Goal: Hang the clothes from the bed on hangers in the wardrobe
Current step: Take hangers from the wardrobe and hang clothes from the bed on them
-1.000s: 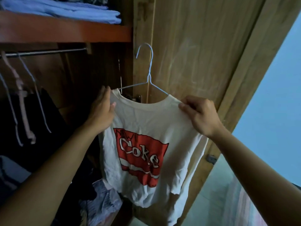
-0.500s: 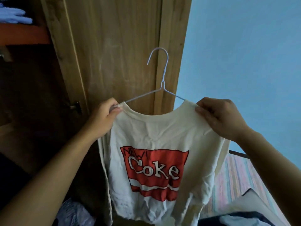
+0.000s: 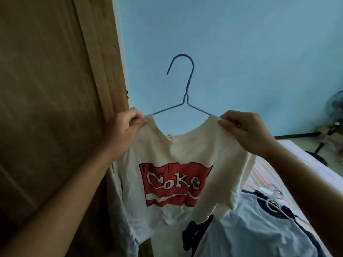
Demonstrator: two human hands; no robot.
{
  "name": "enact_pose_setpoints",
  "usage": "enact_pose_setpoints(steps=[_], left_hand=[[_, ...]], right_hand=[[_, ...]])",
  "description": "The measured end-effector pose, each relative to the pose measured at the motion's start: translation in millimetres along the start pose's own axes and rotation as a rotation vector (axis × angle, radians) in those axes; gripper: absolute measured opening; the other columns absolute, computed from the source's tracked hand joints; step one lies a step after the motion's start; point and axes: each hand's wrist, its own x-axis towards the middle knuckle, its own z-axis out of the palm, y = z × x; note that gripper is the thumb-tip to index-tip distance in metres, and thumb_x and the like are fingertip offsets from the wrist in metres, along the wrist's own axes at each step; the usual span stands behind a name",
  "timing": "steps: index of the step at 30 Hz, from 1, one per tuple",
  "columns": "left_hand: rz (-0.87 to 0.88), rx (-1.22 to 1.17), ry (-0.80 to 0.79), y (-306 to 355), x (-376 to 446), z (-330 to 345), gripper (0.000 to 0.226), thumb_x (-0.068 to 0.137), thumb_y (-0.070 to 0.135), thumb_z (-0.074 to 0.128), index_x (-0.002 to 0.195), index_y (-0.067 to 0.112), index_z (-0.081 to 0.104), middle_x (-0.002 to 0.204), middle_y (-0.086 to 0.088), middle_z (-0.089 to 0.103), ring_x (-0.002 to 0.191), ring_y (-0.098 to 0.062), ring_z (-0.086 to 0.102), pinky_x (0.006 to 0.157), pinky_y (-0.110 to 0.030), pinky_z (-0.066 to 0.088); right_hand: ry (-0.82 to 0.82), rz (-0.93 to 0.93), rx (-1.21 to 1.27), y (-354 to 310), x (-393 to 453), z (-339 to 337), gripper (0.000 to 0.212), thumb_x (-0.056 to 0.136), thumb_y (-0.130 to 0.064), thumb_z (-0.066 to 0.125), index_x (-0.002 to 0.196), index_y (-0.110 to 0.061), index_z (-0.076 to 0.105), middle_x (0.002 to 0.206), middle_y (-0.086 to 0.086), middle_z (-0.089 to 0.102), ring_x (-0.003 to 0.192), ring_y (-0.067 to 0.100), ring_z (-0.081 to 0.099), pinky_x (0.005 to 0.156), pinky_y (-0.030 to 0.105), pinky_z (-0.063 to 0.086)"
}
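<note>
A cream T-shirt (image 3: 176, 151) with a red Coke print hangs on a blue wire hanger (image 3: 187, 91), held up in front of me. My left hand (image 3: 122, 130) pinches the shirt's left shoulder over the hanger's end. My right hand (image 3: 245, 128) pinches the right shoulder the same way. The hanger's hook stands free against the blue wall, hooked on nothing. The wooden wardrobe door (image 3: 52, 108) fills the left side. Its inside and rail are out of view.
Below right lies the bed (image 3: 306, 175) with a striped cover, a light blue garment (image 3: 250, 229) and a pale pink hanger (image 3: 274, 199) on top of it. A standing fan (image 3: 332, 125) is at the far right by the blue wall (image 3: 241, 43).
The view has swung right, away from the wardrobe's open inside toward the bed and wall. Both hands keep hold of the shirt's shoulders on the hanger.
</note>
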Motion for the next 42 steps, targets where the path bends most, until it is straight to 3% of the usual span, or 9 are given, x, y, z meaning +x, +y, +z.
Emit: enact_pose_setpoints(steps=[3,8,13,18,23,27,31,37,42], left_hand=[[0.027,-0.024,-0.038,11,5,12,0.034,0.091,0.045,0.063,0.075,0.016,0.056,0.059,0.007,0.045,0.056,-0.007,0.04,0.056,-0.029,0.033],[0.061,-0.091,-0.142,33,3,36,0.035,0.086,0.049,0.061,0.074,0.016,0.059,0.061,0.002,0.051,0.056,-0.005,0.041,0.055,-0.024,0.034],[0.106,-0.161,-0.237,48,-7,58,0.03,0.09,0.039,0.067,0.076,0.013,0.062,0.07,-0.018,0.061,0.062,-0.018,0.049,0.058,-0.034,0.041],[0.113,-0.209,-0.315,56,-18,82,0.039,0.083,0.053,0.063,0.075,0.015,0.063,0.067,-0.011,0.061,0.067,-0.033,0.055,0.066,-0.045,0.048],[0.122,-0.262,-0.394,63,-30,118,0.038,0.086,0.05,0.067,0.073,0.014,0.063,0.067,-0.011,0.061,0.063,-0.028,0.055,0.064,-0.044,0.048],[0.085,-0.291,-0.489,64,-44,160,0.032,0.088,0.039,0.068,0.072,0.013,0.063,0.067,-0.013,0.061,0.06,-0.018,0.05,0.058,-0.036,0.044],[0.041,-0.283,-0.613,54,-60,213,0.03,0.09,0.036,0.068,0.071,0.013,0.062,0.067,-0.012,0.061,0.058,-0.013,0.049,0.057,-0.031,0.042],[-0.02,-0.181,-0.759,34,-76,298,0.027,0.092,0.03,0.066,0.07,0.015,0.061,0.066,-0.002,0.059,0.063,-0.013,0.054,0.058,-0.029,0.041],[-0.124,-0.101,-0.86,13,-76,377,0.021,0.09,0.025,0.069,0.074,0.013,0.066,0.071,-0.006,0.063,0.069,-0.019,0.058,0.061,-0.028,0.041]], right_hand=[[0.09,0.06,-0.05,-4,-27,-12,0.016,0.097,-0.037,0.057,0.088,-0.028,0.067,0.069,-0.004,0.062,0.063,0.018,0.056,0.065,0.034,0.046],[0.186,0.204,-0.215,-15,-82,-34,0.013,0.097,-0.032,0.061,0.088,-0.026,0.068,0.067,-0.012,0.062,0.064,0.01,0.058,0.067,0.032,0.047],[0.208,0.287,-0.335,-33,-133,-53,0.018,0.097,-0.032,0.061,0.088,-0.02,0.071,0.07,-0.001,0.066,0.066,0.015,0.06,0.069,0.034,0.048],[0.222,0.348,-0.422,-53,-169,-70,0.015,0.097,-0.027,0.063,0.084,-0.021,0.07,0.069,-0.007,0.064,0.066,0.01,0.06,0.067,0.034,0.05],[0.214,0.433,-0.472,-49,-198,-82,0.015,0.096,-0.027,0.062,0.087,-0.02,0.072,0.07,-0.008,0.065,0.066,0.009,0.06,0.07,0.034,0.048],[0.189,0.54,-0.498,-27,-225,-85,0.015,0.097,-0.03,0.061,0.088,-0.025,0.071,0.071,-0.013,0.064,0.068,0.008,0.06,0.068,0.034,0.051],[0.141,0.658,-0.502,6,-253,-79,0.016,0.098,-0.027,0.06,0.083,-0.029,0.066,0.066,-0.019,0.057,0.066,0.004,0.057,0.065,0.029,0.042],[-0.036,0.837,-0.526,85,-288,-64,0.023,0.101,-0.036,0.052,0.085,-0.026,0.064,0.071,-0.01,0.063,0.067,0.011,0.06,0.067,0.035,0.053],[-0.099,0.921,-0.501,162,-305,-52,0.025,0.102,-0.036,0.05,0.088,-0.02,0.064,0.082,-0.002,0.067,0.075,0.02,0.06,0.071,0.04,0.052]])
